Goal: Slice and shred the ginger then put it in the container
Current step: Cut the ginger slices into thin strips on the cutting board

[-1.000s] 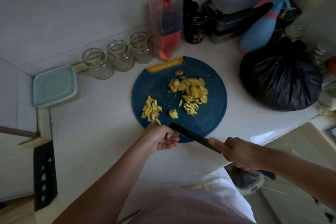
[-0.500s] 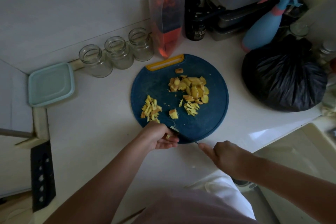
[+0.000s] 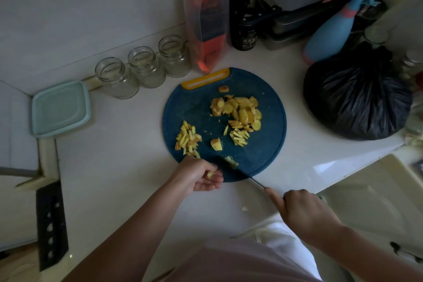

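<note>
— Any writing you can read here?
— Hardly. The black bottle (image 3: 243, 38) at the upper middle of the frame carries a pale label with a few small characters, but they are too blurred to make out.
— And the orange pouch (image 3: 209, 48) just left of it?
— It has a dark panel on its front, with nothing legible.

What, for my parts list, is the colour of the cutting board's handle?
Yellow handle on the dark blue cutting board; head view.

Dim, blue-tinted overhead view; pale glare on the counter (image 3: 332, 166) at right; wide-angle curvature at edges; knife blade (image 3: 245, 174) motion-blurred.
</note>
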